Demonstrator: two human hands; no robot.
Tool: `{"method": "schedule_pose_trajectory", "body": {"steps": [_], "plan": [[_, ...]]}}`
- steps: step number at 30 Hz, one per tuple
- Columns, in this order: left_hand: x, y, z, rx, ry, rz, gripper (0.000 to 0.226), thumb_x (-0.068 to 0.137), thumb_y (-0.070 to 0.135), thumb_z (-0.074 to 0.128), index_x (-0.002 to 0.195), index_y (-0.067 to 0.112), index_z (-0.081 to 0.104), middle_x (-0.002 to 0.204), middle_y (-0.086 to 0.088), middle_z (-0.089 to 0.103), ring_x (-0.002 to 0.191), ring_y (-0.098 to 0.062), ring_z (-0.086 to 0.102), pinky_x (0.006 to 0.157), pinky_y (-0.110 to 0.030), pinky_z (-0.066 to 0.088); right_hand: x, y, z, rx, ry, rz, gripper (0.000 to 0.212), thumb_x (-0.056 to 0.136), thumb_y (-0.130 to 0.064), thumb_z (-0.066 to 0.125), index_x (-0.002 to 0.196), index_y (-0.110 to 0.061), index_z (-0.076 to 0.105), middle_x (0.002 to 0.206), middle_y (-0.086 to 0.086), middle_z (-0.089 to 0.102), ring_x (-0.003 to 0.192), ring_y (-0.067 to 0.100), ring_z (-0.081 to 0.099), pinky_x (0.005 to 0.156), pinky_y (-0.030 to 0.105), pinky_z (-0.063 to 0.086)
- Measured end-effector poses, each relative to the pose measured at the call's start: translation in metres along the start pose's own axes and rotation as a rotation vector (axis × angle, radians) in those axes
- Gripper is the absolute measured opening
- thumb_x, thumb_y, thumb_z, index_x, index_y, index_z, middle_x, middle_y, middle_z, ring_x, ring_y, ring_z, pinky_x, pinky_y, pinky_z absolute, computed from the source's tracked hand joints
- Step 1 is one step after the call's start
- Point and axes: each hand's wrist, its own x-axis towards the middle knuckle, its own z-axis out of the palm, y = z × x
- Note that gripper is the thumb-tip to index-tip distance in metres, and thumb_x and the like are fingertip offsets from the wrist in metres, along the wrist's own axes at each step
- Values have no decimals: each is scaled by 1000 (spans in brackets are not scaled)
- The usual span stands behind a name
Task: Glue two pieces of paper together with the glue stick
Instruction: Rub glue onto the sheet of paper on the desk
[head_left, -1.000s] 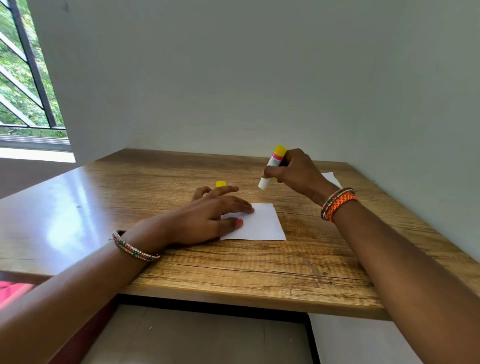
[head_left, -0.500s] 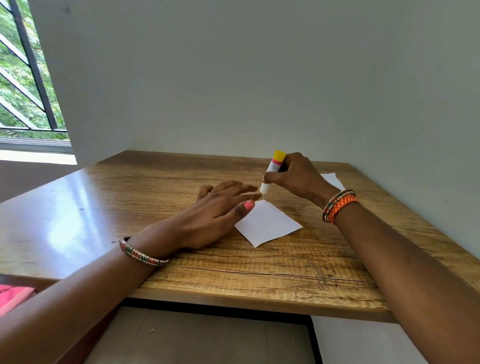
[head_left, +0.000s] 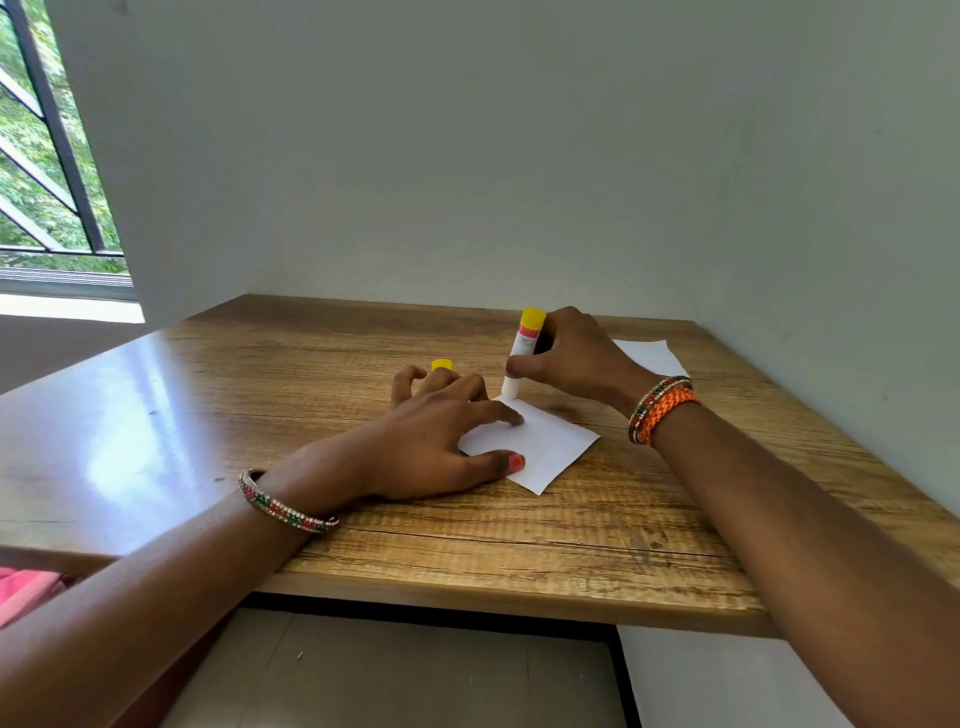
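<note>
The glue stick (head_left: 521, 358) stands nearly upright in the right hand (head_left: 571, 358), its yellow end up and its white tip now down on the far corner of the near sheet of paper (head_left: 550, 447); a second ago it was held tilted in the air above the wooden table (head_left: 363, 561), and half a second ago its tip hung just off that corner. The sheet has also turned, from lying square to the table edge to lying as a diamond. The right fingers are closed round the stick's barrel. The left hand (head_left: 441, 441) lies flat with fingers spread, thumb and forefinger pressing on the sheet's near-left part. The second sheet (head_left: 652, 356) lies apart behind the right wrist, untouched, and a small yellow cap (head_left: 441, 364) sits beyond the left fingers. This reads as the start of the gluing stroke: contact is just made, spreading appears barely begun, and the joining of the sheets is not yet done.
</note>
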Motion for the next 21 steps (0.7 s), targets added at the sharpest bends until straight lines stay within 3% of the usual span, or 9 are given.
{"method": "schedule_pose_trajectory", "body": {"steps": [5,21], "plan": [[0,-1,0,-6,-10,-15,75,75,71,26,140,34,35,120,7,42,122,-11,28,101,-32,3,0,-2,1,-5,-16,-15,26,77,-20,72,97,-6,64,86,3,62,74,14,57,63,18,45],[0,0,0,9,-21,-28,76,74,70,26,140,35,34,120,8,40,124,-11,25,107,-38,2,-4,-5,2,-48,-33,-30,27,79,-24,70,98,-6,62,90,6,62,78,17,57,63,20,45]]}}
